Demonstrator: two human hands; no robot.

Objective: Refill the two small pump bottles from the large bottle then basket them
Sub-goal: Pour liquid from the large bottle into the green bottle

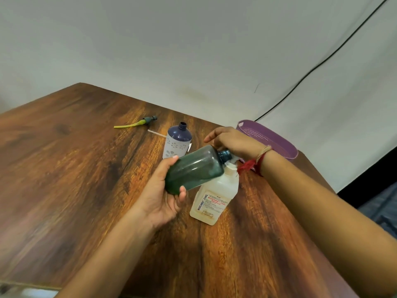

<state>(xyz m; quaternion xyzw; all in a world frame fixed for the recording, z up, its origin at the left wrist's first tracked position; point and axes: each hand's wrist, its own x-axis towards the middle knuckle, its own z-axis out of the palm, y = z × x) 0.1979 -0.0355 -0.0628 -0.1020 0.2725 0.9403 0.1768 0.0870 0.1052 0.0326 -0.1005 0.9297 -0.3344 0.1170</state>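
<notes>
Now the left hand is gripping the green bottle, tilted over the big bottle near the table's far right corner; the right hand is pinching its cap.

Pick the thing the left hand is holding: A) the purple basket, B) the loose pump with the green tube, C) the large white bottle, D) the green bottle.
D: the left hand curls its fingers round the base of the green bottle, holding it tilted.
</notes>
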